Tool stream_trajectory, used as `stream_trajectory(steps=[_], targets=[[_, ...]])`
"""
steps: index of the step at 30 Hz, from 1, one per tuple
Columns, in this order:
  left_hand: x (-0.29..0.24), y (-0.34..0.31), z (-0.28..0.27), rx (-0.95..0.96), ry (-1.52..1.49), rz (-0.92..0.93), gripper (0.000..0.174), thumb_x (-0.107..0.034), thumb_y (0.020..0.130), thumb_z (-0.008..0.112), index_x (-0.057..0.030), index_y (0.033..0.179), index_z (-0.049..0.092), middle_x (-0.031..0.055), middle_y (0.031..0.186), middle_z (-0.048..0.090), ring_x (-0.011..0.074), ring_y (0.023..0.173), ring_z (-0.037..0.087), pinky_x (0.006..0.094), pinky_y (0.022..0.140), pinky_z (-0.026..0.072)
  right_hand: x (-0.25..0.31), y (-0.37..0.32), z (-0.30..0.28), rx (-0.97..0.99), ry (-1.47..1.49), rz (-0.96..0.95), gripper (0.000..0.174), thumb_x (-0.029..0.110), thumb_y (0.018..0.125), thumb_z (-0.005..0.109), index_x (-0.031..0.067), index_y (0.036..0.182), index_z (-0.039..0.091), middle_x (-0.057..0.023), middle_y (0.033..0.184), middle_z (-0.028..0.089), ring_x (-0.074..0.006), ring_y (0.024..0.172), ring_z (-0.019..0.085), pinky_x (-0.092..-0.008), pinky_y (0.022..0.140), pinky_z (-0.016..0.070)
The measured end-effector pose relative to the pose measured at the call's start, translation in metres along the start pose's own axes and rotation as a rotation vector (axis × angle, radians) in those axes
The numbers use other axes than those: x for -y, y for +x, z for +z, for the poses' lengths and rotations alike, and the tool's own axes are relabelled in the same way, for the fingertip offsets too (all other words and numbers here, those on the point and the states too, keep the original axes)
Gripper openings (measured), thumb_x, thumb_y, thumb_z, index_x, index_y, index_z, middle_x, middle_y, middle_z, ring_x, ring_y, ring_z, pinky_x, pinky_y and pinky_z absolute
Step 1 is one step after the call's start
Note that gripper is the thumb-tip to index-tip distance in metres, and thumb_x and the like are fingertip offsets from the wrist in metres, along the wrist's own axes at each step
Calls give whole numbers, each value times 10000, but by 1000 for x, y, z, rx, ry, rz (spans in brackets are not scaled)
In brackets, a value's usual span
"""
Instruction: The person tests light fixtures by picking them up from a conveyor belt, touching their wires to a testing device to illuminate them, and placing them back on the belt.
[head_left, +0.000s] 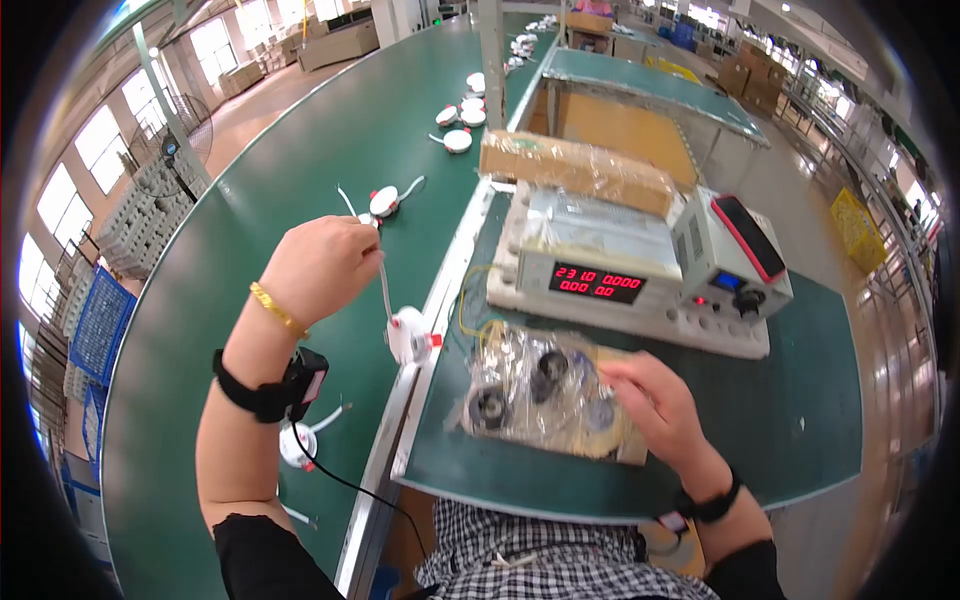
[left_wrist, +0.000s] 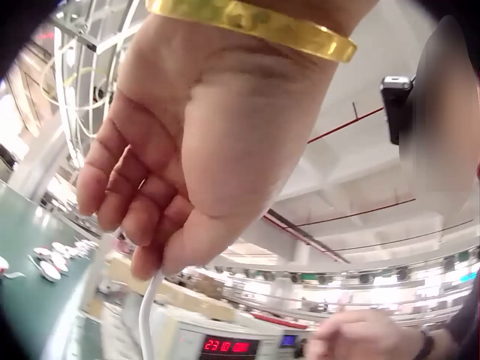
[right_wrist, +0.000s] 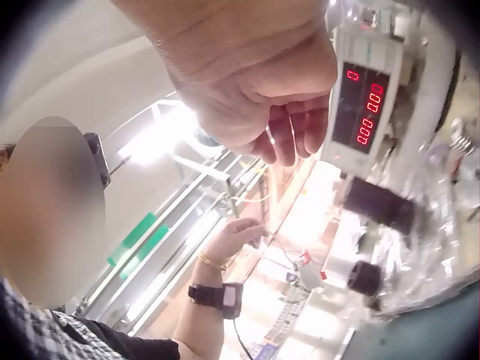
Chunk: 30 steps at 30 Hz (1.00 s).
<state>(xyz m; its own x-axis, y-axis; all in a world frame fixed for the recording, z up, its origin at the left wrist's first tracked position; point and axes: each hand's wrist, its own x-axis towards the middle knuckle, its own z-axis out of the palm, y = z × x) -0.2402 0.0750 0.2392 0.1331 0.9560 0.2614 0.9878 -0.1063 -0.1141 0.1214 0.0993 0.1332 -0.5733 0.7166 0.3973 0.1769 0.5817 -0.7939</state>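
Note:
My left hand (head_left: 325, 265) pinches the white cable (left_wrist: 147, 322) between thumb and fingertips. From that cable hangs a round white device (head_left: 408, 336) with a red part, above the metal edge between the two green surfaces. My right hand (head_left: 655, 402) is over the right end of a plastic-wrapped board (head_left: 535, 430) with black round sockets (head_left: 489, 406); in the right wrist view the fingers of the right hand (right_wrist: 296, 127) are bent, and whether they hold anything cannot be told. Behind the board, a meter (head_left: 597, 283) shows red digits.
More white devices (head_left: 457, 141) lie along the long green table (head_left: 250, 190). Another one (head_left: 297, 445) is beside my left forearm. A power unit (head_left: 735, 270) with a red-and-black phone-like object (head_left: 748, 238) on top stands right of the meter; a cardboard box (head_left: 580, 170) is behind it.

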Motion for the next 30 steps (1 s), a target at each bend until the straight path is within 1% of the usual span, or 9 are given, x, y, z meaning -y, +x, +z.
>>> stream_trajectory(steps=[2, 5, 7, 11, 13, 18, 23, 26, 30], targets=[[-39, -18, -31, 129, -40, 104, 155, -165, 826, 582, -29, 751, 582, 125, 726, 561, 309, 727, 565, 403, 640, 463, 17, 19, 18, 67, 12, -146, 224, 68, 888, 552, -13, 1090, 605, -156, 979, 617, -295, 899, 585, -352, 807, 457], [-94, -35, -44, 244, -283, 321, 157, -155, 816, 599, -14, 751, 575, 122, 719, 559, 319, 710, 559, 401, 633, 451, 32, 25, 51, 137, 121, -189, 269, 171, 922, 522, -15, 1102, 592, -182, 1005, 635, -333, 937, 595, -389, 822, 462], [-118, -42, -42, 270, -392, 406, 127, -127, 816, 605, -10, 776, 578, 123, 725, 561, 323, 715, 554, 400, 633, 449, 44, 12, 51, 304, 177, 1, 261, 185, 929, 526, -24, 1070, 594, -132, 907, 654, -266, 846, 628, -352, 757, 486], [-145, -42, -21, 129, -556, 464, 107, -97, 866, 565, 5, 840, 582, 131, 745, 558, 327, 740, 546, 399, 656, 452, 51, -22, 30, 294, 395, 238, 234, 196, 942, 526, -20, 998, 599, -62, 786, 643, -135, 708, 625, -277, 619, 488], [-159, -41, -5, 54, -693, 441, 142, -107, 898, 539, 17, 839, 575, 138, 764, 566, 335, 749, 543, 392, 671, 450, 52, -33, 25, 257, 591, 366, 213, 180, 976, 479, 22, 1043, 606, 1, 714, 597, -16, 576, 534, -178, 487, 417], [-189, -45, 25, -137, -771, 474, 199, -129, 932, 504, 30, 829, 566, 144, 728, 534, 325, 712, 519, 392, 659, 432, 53, -60, 20, 27, 556, 379, 199, 181, 964, 487, 24, 875, 570, 6, 649, 555, -38, 523, 502, -204, 472, 402], [-202, -55, 39, -153, -896, 407, 200, -142, 935, 511, 9, 828, 588, 149, 759, 588, 346, 742, 553, 406, 661, 451, 52, -74, 24, -49, 641, 355, 206, 184, 966, 482, 23, 883, 578, 1, 656, 562, -39, 522, 497, -203, 473, 398], [-206, -60, 53, -162, -1023, 343, 259, -147, 969, 440, 18, 930, 635, 106, 706, 552, 260, 676, 533, 353, 656, 428, 50, -80, 30, -65, 673, 359, 212, 189, 968, 480, 23, 886, 582, -2, 660, 565, -40, 521, 498, -199, 475, 398], [-212, -59, 58, -187, -1071, 317, 168, -113, 933, 495, 4, 929, 616, 145, 789, 591, 332, 759, 562, 379, 699, 452, 48, -79, 34, -89, 735, 403, 221, 188, 973, 471, 19, 884, 582, -6, 661, 570, -37, 521, 504, -192, 477, 404]])
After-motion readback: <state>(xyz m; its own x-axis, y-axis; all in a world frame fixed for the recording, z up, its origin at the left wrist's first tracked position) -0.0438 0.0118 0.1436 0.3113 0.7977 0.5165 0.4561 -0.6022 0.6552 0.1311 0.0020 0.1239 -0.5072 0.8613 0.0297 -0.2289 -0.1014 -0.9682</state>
